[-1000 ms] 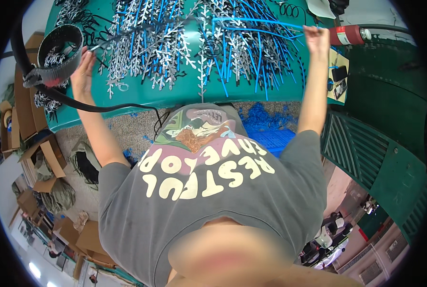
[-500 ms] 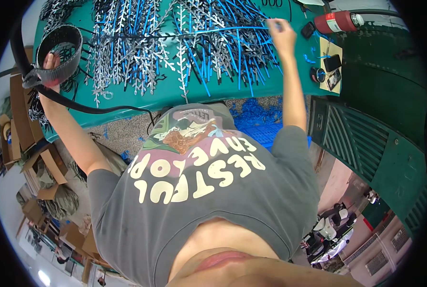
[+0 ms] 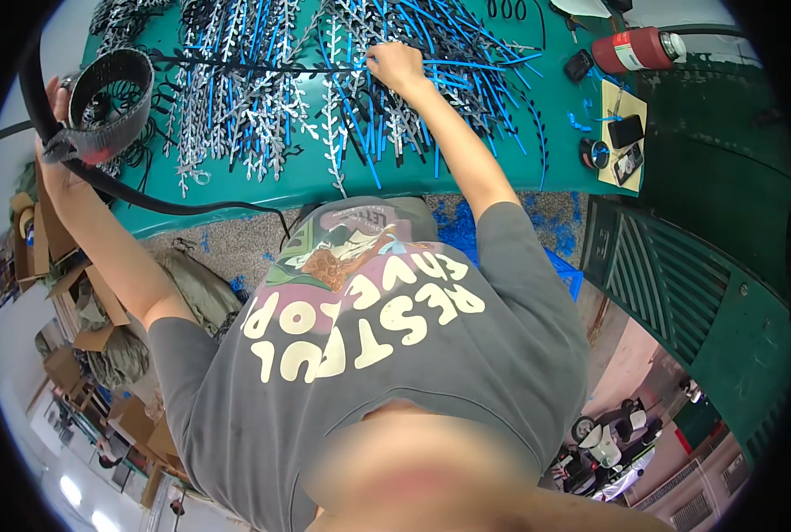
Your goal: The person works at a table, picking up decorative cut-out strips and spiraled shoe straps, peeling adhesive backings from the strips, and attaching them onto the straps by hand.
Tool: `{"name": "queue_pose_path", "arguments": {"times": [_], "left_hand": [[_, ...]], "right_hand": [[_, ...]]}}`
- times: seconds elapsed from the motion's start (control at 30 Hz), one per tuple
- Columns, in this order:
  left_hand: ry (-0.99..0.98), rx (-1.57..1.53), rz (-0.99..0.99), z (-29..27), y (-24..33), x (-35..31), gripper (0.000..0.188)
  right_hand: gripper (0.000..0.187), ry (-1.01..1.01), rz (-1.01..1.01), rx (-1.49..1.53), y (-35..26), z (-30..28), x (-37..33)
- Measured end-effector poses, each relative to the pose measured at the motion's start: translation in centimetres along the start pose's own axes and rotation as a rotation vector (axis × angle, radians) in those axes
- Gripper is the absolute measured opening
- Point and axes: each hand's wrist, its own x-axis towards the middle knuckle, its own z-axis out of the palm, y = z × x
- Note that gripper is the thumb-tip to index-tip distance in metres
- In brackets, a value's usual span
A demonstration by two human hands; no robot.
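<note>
My right hand point(image 3: 397, 67) is above the middle of a green-covered table, its fingers pinched on a dark artificial leaf strand point(image 3: 262, 66). That strand stretches leftward across the pile, toward the clear round band. Beneath it lie many grey and black leaf strands point(image 3: 331, 133) with blue stems point(image 3: 444, 146). Past my right hand, blue stems point(image 3: 502, 61) stick out to the right. My left hand point(image 3: 58, 99) is at the far left, mostly behind a clear round plastic band point(image 3: 112, 142) with a black arm. Some fingers show beside the band, but their grip is hidden.
A red bottle point(image 3: 630, 50), a tape roll point(image 3: 593, 152) and a phone point(image 3: 627, 165) are at the table's right end. A black cable point(image 3: 183, 204) crosses the near left edge. Cardboard boxes point(image 3: 85, 293) stand lower left, a green metal gate point(image 3: 670, 275) right.
My right hand has moved left from the pile's right edge to its middle. My left hand has shifted outward to the left behind the band. Another dark leaf strand now lies at the pile's right.
</note>
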Motion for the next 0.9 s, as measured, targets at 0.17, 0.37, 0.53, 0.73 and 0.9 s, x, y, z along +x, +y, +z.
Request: {"name": "queue_pose_path", "arguments": {"times": [0.17, 0.37, 0.53, 0.73, 0.9], "left_hand": [[-0.030, 0.011, 0.139, -6.7, 2.4, 3.3, 0.032], [0.126, 0.158, 0.255, -8.7, 6.8, -0.4, 0.031], [0.235, 0.237, 0.330, -12.1, 10.1, -5.6, 0.030], [0.387, 0.314, 0.386, -18.9, 12.7, -13.6, 0.029], [0.536, 0.373, 0.408, -26.4, 13.9, -21.4, 0.028]], "right_hand": [[0.019, 0.216, 0.204, 0.320, 3.1, -4.8, -0.9], [0.024, 0.409, 0.408, 0.417, 14.0, -12.6, -4.8], [0.026, 0.618, 0.577, 0.423, 20.1, -14.1, -8.9], [0.026, 0.635, 0.654, 0.326, 23.0, -11.6, -14.0], [0.028, 0.488, 0.886, 0.067, 22.1, -9.5, -20.5]]}}
